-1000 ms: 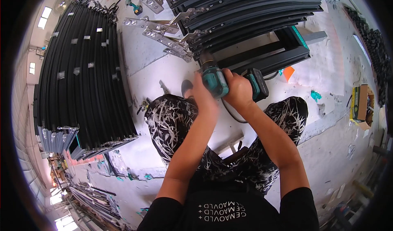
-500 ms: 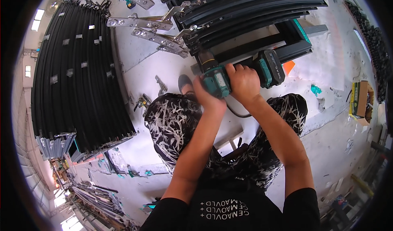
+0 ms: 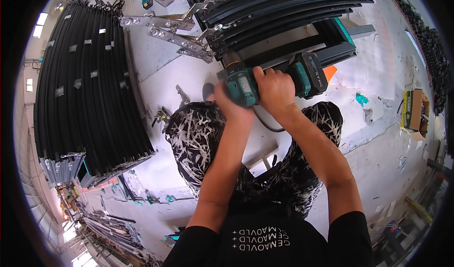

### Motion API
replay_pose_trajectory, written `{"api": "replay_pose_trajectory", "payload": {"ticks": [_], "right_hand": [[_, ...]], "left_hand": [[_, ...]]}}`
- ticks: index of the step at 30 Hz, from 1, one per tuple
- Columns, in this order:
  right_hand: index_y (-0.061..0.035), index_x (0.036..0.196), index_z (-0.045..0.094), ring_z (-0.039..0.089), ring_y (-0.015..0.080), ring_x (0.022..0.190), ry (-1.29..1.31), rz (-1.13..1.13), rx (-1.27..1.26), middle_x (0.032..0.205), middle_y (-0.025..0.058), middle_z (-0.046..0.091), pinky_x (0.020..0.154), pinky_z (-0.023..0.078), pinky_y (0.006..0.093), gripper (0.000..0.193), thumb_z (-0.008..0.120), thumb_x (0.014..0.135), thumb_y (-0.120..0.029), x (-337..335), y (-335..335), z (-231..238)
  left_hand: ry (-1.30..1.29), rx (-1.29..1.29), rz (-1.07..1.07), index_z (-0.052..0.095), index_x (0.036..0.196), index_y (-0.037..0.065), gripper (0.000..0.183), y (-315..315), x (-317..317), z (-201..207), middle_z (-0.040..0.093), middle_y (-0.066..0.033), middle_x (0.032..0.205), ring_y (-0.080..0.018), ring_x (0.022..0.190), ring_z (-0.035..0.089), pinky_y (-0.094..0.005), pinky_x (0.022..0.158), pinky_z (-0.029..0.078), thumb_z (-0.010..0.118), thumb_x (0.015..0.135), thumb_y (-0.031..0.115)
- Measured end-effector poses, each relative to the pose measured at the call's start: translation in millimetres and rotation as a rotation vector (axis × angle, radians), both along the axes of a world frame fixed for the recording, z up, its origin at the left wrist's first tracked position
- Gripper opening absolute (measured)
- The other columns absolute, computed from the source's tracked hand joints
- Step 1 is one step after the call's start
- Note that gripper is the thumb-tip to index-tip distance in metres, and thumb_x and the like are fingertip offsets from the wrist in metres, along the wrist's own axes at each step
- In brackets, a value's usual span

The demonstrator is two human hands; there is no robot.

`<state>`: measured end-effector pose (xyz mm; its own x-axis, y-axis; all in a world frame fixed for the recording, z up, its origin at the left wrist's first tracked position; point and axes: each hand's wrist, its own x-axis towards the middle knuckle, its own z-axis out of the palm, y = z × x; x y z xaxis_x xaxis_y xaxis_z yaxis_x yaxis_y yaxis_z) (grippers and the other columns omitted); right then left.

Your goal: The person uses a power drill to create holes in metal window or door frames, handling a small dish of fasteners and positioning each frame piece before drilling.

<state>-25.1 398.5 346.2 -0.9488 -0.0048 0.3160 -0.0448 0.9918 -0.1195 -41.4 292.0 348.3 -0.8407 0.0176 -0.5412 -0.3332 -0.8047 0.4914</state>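
A teal and black cordless drill point(image 3: 243, 88) points away from me, its chuck end close against the near left end of the stacked black metal frames point(image 3: 283, 18). Wrapped around its grip is my right hand point(image 3: 275, 91), with the battery jutting out to the right. My left hand point(image 3: 231, 105) is closed on the left and rear of the drill body; its fingers are mostly hidden behind the tool. Where the drill tip meets the frame is too dark to make out. Jointed silver hinge arms point(image 3: 177, 39) stick out leftward from the frames.
A tall stack of long black profiles point(image 3: 90, 87) stands at the left. A second teal drill point(image 3: 143, 0) lies at the far left. On the floor are a loose hinge piece point(image 3: 182, 94), an orange scrap point(image 3: 330, 72) and, at right, an open cardboard box point(image 3: 416, 113).
Both hands and the drill have shifted slightly left and away from me. My grip looks the same, and the whole view has drifted a little.
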Motion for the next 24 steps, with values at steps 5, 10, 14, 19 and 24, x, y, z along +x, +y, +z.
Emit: {"api": "replay_pose_trajectory", "payload": {"ticks": [5,10,14,19,24], "right_hand": [[-0.0103,0.091,0.055,0.060,0.0210,0.059,0.043,-0.044,0.049,0.067,0.0038,0.058,0.052,0.045,0.0329,0.023,0.062,0.069,-0.015,1,-2,-1],[-0.0097,0.095,0.056,0.060,0.0209,0.059,0.075,-0.032,0.060,0.067,0.0038,0.057,0.052,0.045,0.0326,0.028,0.063,0.068,-0.014,-1,-3,-1],[-0.0100,0.093,0.056,0.061,0.0208,0.060,0.035,-0.042,0.021,0.067,0.0040,0.058,0.053,0.046,0.0325,0.027,0.064,0.068,-0.014,0,-5,-5],[-0.0111,0.086,0.054,0.061,0.0207,0.060,0.005,-0.042,0.029,0.067,0.0040,0.058,0.053,0.046,0.0322,0.021,0.064,0.067,-0.014,-1,-7,-3],[-0.0119,0.083,0.053,0.061,0.0205,0.060,0.014,-0.022,0.050,0.067,0.0038,0.058,0.052,0.046,0.0318,0.019,0.064,0.067,-0.014,-4,-7,-1]], "left_hand": [[-0.010,0.009,-0.021,0.059,0.103,0.007,0.038,-2,-1,-6,0.063,-0.0066,0.099,-0.0207,0.091,0.062,-0.0353,0.082,0.052,0.036,0.090,0.036],[0.010,0.031,-0.035,0.059,0.101,0.007,0.037,-3,-3,-11,0.063,-0.0068,0.097,-0.0207,0.090,0.062,-0.0351,0.080,0.052,0.037,0.090,0.034],[0.004,0.021,-0.017,0.059,0.101,0.008,0.036,-4,-3,-13,0.063,-0.0071,0.096,-0.0211,0.088,0.062,-0.0357,0.079,0.053,0.036,0.090,0.033],[0.022,0.037,-0.025,0.059,0.100,0.007,0.036,-11,-6,-19,0.063,-0.0072,0.095,-0.0213,0.087,0.062,-0.0362,0.079,0.053,0.036,0.090,0.032],[0.006,0.052,-0.014,0.059,0.100,0.007,0.036,-11,-8,-17,0.063,-0.0071,0.095,-0.0212,0.087,0.062,-0.0365,0.079,0.053,0.036,0.089,0.032]]}}
